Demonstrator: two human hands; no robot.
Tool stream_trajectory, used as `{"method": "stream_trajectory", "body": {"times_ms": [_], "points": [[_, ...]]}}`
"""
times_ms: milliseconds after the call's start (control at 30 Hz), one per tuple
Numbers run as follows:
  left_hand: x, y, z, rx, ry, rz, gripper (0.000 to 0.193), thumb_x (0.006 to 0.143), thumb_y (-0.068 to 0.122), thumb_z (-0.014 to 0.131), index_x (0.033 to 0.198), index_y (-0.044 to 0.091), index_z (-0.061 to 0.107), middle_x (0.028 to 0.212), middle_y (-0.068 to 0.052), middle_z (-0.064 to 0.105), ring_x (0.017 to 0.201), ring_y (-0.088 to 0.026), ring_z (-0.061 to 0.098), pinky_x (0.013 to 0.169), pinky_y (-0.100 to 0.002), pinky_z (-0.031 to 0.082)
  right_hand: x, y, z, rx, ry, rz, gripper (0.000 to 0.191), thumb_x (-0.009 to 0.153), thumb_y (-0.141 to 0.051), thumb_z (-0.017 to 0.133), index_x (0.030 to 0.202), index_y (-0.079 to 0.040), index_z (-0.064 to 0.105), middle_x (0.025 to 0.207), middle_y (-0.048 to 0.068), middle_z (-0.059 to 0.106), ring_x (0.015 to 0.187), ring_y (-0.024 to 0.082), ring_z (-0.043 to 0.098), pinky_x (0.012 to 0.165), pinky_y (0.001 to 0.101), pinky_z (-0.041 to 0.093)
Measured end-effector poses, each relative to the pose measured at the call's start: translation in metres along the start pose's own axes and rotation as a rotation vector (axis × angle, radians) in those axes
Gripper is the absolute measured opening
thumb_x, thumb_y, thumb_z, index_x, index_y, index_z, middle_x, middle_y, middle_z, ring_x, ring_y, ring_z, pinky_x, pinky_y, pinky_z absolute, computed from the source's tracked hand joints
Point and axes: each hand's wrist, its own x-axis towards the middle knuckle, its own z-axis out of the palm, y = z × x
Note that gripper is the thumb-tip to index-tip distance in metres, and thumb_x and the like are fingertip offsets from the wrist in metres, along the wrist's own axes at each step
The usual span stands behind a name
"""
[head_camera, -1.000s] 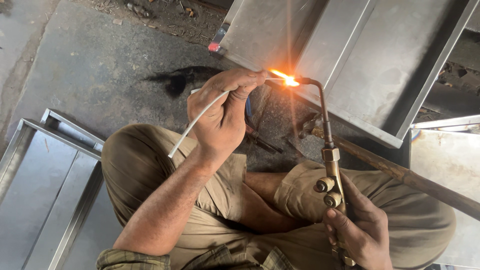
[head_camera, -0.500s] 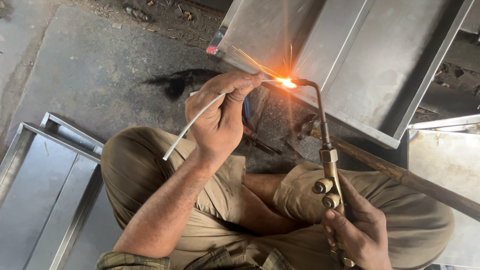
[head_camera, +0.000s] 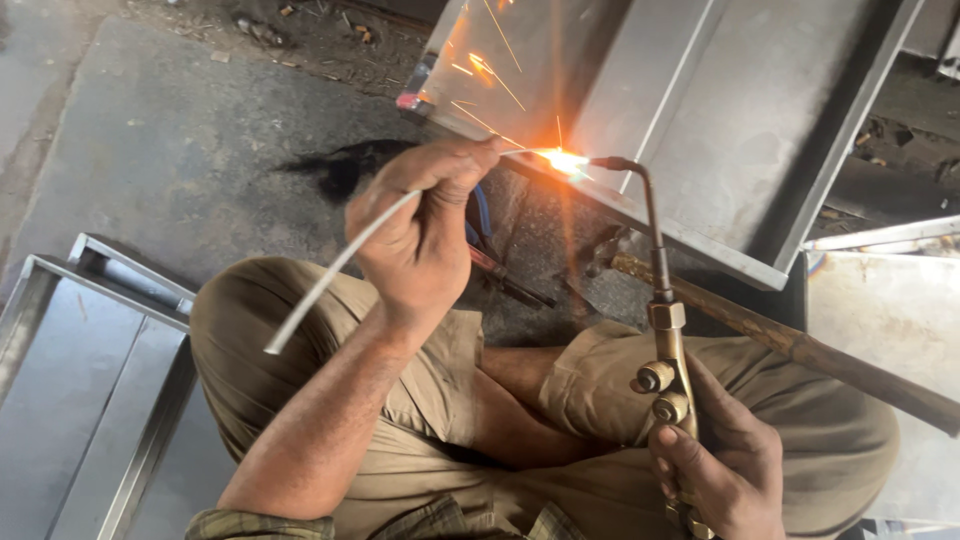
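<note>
My left hand (head_camera: 425, 225) grips a thin white filler rod (head_camera: 330, 275), its tip held at the bright flame (head_camera: 562, 160). My right hand (head_camera: 722, 470) holds the brass gas torch (head_camera: 665, 330) by its handle, below two valve knobs. The torch's curved nozzle points at the near edge of a grey sheet-metal tray (head_camera: 720, 130). Orange sparks fly up over the tray's left part. I sit cross-legged in khaki trousers on the concrete floor.
A second sheet-metal tray (head_camera: 80, 370) lies at my left on the floor. A rusty bar (head_camera: 800, 345) runs across my right knee. More sheet metal (head_camera: 890, 310) lies at the right. Blue hose and a dark scorch mark (head_camera: 345, 170) sit behind my left hand.
The flame now throws more sparks upward over the tray. My left hand and rod have shifted slightly left and down; the torch holds its place.
</note>
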Motion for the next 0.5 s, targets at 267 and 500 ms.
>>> {"method": "stream_trajectory", "body": {"times_ms": [267,500], "points": [[-0.010,0.020,0.024,0.072,-0.101,-0.022,0.012,0.108,-0.003,0.068,0.119,0.004,0.067,0.115,-0.009,0.076,0.106,-0.017,0.076,0.091,-0.024,0.065,-0.027,0.006,-0.027,0.073,-0.023,-0.089,0.073,0.088,0.006,0.067,0.157,0.010,0.041,0.111,0.022,0.072,0.059,0.014,0.062,0.043,0.0261,0.051],[-0.021,0.025,0.037,-0.034,-0.099,-0.111,0.014,0.106,-0.005,0.071,0.118,0.005,0.070,0.114,-0.010,0.075,0.107,-0.016,0.075,0.091,-0.023,0.065,-0.035,0.006,-0.029,0.087,0.093,0.034,0.077,0.083,0.004,0.068,0.155,0.008,0.042,0.113,0.022,0.072,0.058,0.013,0.058,0.042,0.0271,0.049]]}}
